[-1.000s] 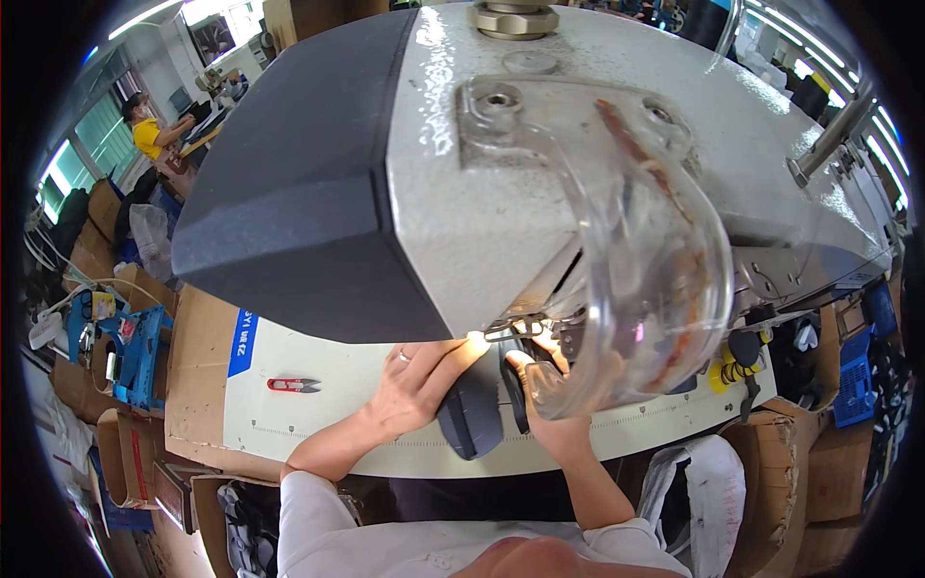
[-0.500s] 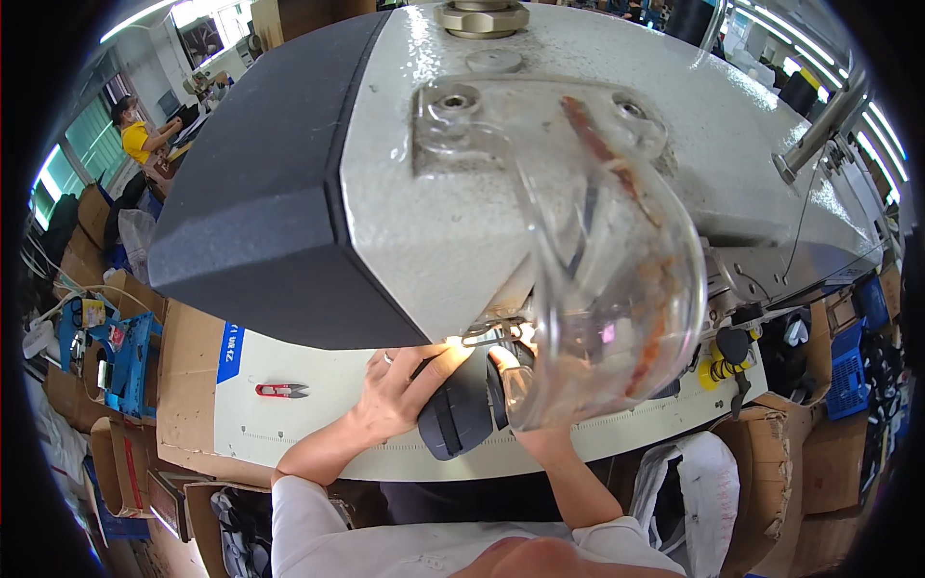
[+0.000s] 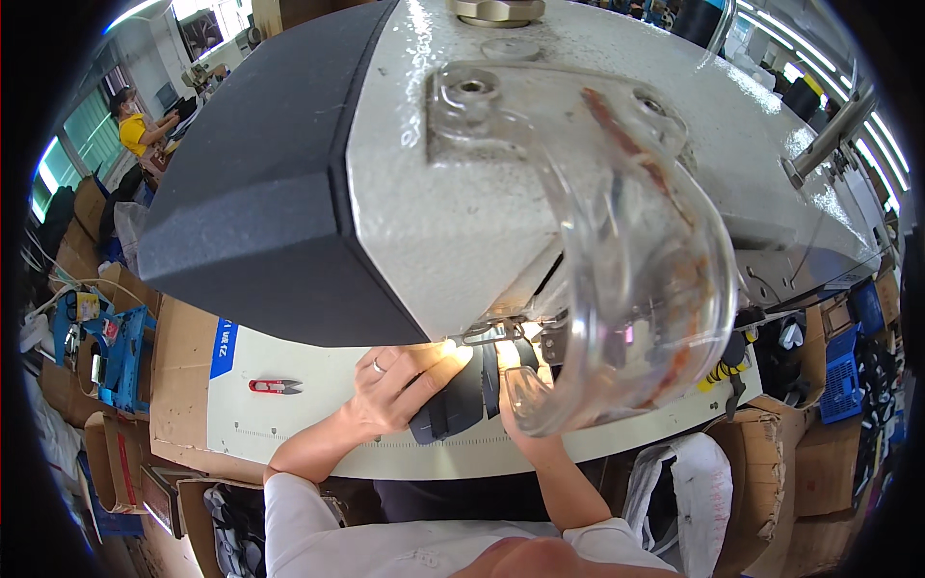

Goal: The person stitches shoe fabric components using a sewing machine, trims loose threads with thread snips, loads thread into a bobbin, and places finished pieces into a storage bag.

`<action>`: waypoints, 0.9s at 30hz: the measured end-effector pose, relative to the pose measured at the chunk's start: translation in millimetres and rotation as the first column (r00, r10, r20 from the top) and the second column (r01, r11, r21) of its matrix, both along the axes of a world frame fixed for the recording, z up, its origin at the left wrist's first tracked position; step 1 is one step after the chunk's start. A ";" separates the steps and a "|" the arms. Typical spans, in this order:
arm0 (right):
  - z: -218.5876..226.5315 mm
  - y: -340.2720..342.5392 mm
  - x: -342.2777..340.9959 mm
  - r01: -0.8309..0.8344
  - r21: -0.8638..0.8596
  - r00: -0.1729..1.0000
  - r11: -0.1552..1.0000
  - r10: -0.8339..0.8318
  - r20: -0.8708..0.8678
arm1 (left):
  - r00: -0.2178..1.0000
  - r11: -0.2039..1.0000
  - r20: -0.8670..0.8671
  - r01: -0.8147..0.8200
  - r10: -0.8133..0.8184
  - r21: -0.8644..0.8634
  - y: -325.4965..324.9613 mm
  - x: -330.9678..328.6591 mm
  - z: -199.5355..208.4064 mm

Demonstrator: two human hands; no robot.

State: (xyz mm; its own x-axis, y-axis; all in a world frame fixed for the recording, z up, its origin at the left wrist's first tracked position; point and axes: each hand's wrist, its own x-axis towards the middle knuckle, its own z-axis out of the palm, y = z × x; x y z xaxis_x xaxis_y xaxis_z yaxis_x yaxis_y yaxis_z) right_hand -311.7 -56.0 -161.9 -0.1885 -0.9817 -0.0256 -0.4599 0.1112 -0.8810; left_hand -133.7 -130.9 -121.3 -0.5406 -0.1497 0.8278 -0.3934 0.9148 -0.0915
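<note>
Workpiece at the metal fittings of a sewing machine

Head view: the dark workpiece lies on the pale surface, its far end by the brightly lit fittings, its near end toward the person; a narrow dark strip stands just to its right, and whether the two are joined cannot be told.

Good handling, I judge, calls for light, even pressure from both sides, so that the workpiece lies flat and does not twist; the left fingertips reach very close to the fittings, so they are best placed beside them, never beneath; small, slow movements suit so tight a space, since the clear guard blurs the right side; the red snips lie well apart to the left, out of the way.

Left hand rests palm down over the workpiece's left side, fingers bent and close together, pointing up and rightward; it touches the workpiece, but whether it pinches from below cannot be told; right hand is partly behind the guard, fingers narrow beside the strip, its grip unclear; both forearms slant inward from elbows set apart.
</note>
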 end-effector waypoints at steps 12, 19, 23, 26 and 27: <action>-43.2 -8.1 2.6 0.091 -0.496 0.977 0.863 -0.173 -0.122 | 1.000 0.999 0.026 -0.016 0.017 -0.043 -2.6 -2.6 4.5; 0.4 -0.4 9.0 0.098 -0.214 0.991 0.972 -0.115 -0.071 | 0.999 0.992 -0.002 0.052 -0.052 -0.118 -7.9 -0.1 -5.3; 15.8 0.2 10.9 0.157 -0.104 0.987 0.982 -0.159 -0.021 | 0.999 0.997 0.041 -0.022 0.026 -0.075 -7.4 -0.2 -6.9; 12.0 -5.2 10.2 0.154 -0.259 0.987 0.953 -0.161 -0.008 | 0.997 0.996 0.046 -0.051 0.054 -0.066 -6.4 -3.5 -6.8; 10.8 -7.9 9.7 0.139 -0.398 0.989 0.907 -0.149 0.006 | 0.998 0.997 0.040 -0.052 0.055 -0.056 -6.1 -3.2 -6.9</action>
State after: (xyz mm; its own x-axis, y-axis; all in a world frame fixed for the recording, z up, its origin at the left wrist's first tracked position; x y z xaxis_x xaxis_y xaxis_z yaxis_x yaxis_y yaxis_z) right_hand -302.0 -63.9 -151.1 -0.3241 -0.8722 0.3663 -0.4871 -0.1780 -0.8550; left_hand -136.8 -136.9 -128.2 -0.5674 -0.1347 0.8123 -0.4364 0.8858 -0.1579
